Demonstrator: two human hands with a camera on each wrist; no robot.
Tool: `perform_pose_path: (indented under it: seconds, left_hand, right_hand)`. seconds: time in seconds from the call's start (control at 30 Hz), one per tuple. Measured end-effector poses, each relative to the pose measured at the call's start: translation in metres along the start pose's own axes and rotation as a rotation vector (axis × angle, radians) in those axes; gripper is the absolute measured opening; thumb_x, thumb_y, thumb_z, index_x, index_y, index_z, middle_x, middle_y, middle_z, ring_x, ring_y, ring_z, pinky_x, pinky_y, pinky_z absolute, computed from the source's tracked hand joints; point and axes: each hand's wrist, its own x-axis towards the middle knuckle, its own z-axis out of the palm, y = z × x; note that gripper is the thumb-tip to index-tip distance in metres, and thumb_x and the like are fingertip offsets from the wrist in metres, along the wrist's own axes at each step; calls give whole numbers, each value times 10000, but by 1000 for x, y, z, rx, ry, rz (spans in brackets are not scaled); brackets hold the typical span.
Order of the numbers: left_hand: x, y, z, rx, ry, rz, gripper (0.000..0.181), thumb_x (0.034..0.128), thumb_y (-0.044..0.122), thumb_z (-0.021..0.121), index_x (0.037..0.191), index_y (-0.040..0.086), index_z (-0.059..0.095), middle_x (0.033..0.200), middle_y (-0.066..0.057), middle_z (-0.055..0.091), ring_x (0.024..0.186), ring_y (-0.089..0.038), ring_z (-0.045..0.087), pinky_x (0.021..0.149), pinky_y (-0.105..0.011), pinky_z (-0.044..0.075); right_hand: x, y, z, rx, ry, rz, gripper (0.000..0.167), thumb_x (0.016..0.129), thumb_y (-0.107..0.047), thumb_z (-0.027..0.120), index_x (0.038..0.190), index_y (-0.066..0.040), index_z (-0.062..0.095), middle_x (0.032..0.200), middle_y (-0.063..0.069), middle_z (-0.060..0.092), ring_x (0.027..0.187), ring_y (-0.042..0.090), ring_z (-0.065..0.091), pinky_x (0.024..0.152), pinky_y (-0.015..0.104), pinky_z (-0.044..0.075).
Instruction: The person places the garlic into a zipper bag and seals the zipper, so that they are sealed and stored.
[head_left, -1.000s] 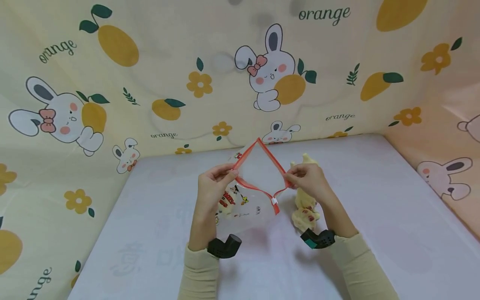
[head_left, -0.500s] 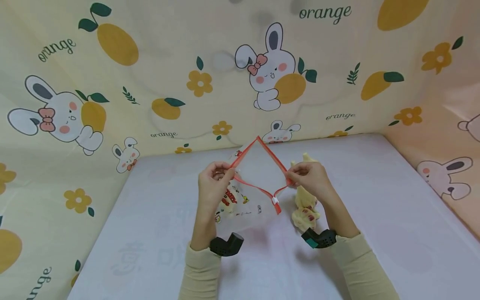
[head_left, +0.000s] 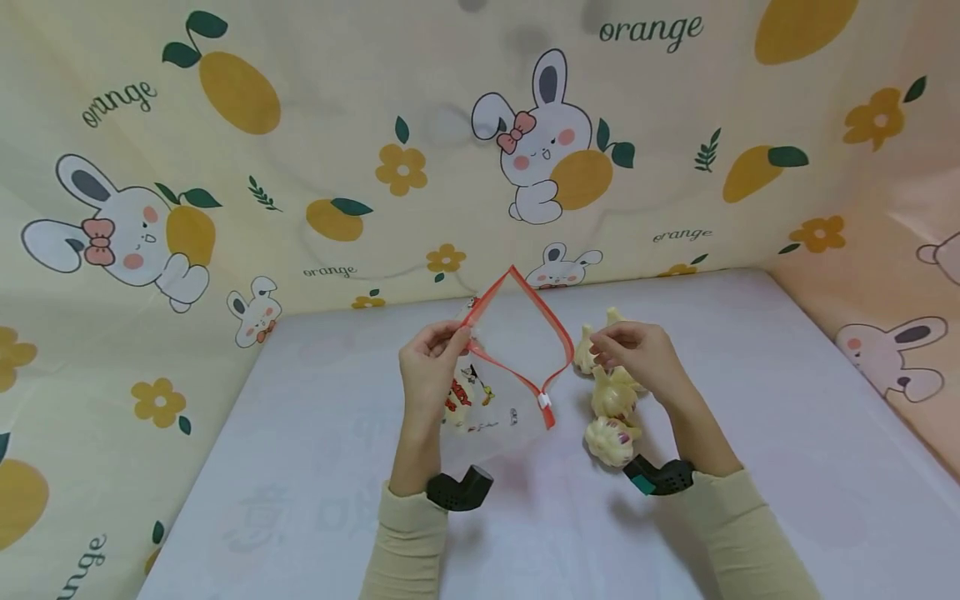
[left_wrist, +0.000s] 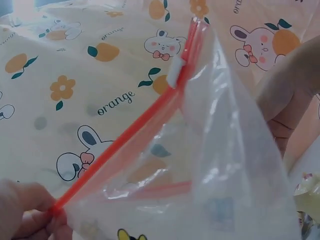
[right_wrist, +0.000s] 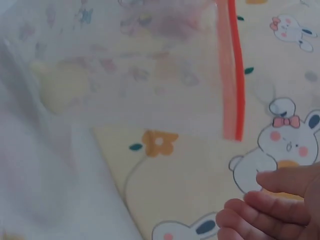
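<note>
My left hand pinches the red-edged mouth of a clear zip bag and holds it up. The bag's mouth gapes in a diamond shape, with a white slider at its near corner; cartoon prints mark its side. To the right, my right hand is apart from the bag, fingers loosely bent and holding nothing. Beneath and beside it lie several garlic bulbs, partly hidden by the hand. Through the bag in the right wrist view shows a pale, bulb-like shape; whether it is inside or behind, I cannot tell.
A white-covered table lies under both hands. Behind it and at the sides hangs a cream cloth printed with rabbits and oranges. Black wrist cameras sit on the left wrist and the right wrist.
My right hand has let go of the bag's right edge and moved slightly right, over the garlic bulbs. My left hand keeps its pinch; the bag's right edge now curves freely.
</note>
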Motion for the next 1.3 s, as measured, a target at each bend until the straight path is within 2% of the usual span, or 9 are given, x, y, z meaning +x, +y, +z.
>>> perform_pose_path:
  seconds: [0.2, 0.4, 0.57, 0.77, 0.93, 1.03, 1.1, 1.2, 1.3]
  left_hand:
    - [1, -3, -1, 36, 42, 10, 190, 850, 74, 717, 971, -71, 696, 716, 156, 657, 670, 14, 621, 639, -131, 512]
    - [1, -2, 1, 2, 38, -11, 210, 849, 63, 717, 982, -96, 689, 736, 107, 679, 639, 13, 652, 646, -145, 551]
    - [2, -2, 2, -19, 37, -15, 205, 854, 55, 709, 985, -100, 684, 720, 138, 665, 652, 13, 655, 675, -138, 553]
    - [1, -3, 4, -34, 34, -8, 210, 853, 58, 711, 980, -106, 680, 704, 154, 661, 652, 11, 649, 663, -131, 539]
    - [1, -4, 6, -55, 17, 10, 209, 851, 28, 702, 982, -132, 668, 696, 169, 663, 655, 23, 648, 666, -125, 538]
    - [1, -5, 7, -58, 15, 20, 201, 850, 15, 696, 978, -139, 666, 695, 172, 666, 650, 27, 642, 662, -122, 534]
    - [2, -5, 7, -56, 17, 19, 194, 850, 13, 695, 973, -135, 670, 695, 173, 667, 647, 28, 638, 657, -120, 530]
    - [2, -6, 7, -49, 24, 14, 186, 846, 14, 701, 969, -124, 675, 699, 175, 673, 650, 27, 640, 655, -120, 527]
    - [1, -6, 8, -47, 23, 10, 190, 842, 18, 706, 971, -118, 677, 709, 165, 681, 658, 22, 646, 660, -125, 531]
  right_hand:
    - [-2, 8, -12, -104, -67, -29, 319, 957, -218, 602, 1082, 72, 645, 1001, 265, 689, 735, 25, 669, 681, 166, 555]
    - [-6, 20, -20, -219, -105, -92, 247, 916, -208, 661, 1040, 5, 679, 946, 174, 713, 775, -19, 592, 676, 200, 525]
    - [-6, 30, -22, -245, -142, -108, 239, 890, -206, 693, 1040, -21, 686, 977, 133, 709, 824, -68, 559, 731, 178, 522]
    - [-6, 43, -16, -243, -122, -99, 235, 880, -200, 705, 1031, -21, 691, 990, 141, 715, 830, -73, 575, 730, 146, 530]
    - [-6, 48, -13, -243, -85, -140, 254, 872, -162, 711, 1045, 22, 684, 1014, 187, 719, 888, 87, 667, 732, 161, 549]
    - [-1, 48, -17, -269, -24, -147, 255, 872, -158, 711, 1044, 28, 685, 1026, 204, 716, 915, 259, 695, 729, 200, 574]
    - [4, 49, -22, -291, 21, -143, 258, 877, -163, 707, 1049, 28, 683, 1034, 213, 714, 923, 293, 694, 727, 199, 578]
    - [15, 54, -33, -298, 59, -146, 276, 884, -178, 700, 1058, 35, 678, 1040, 233, 707, 868, 80, 683, 714, 123, 549]
    - [26, 61, -44, -293, 67, -150, 304, 885, -190, 700, 1068, 51, 670, 1039, 254, 701, 801, -172, 550, 698, 23, 479]
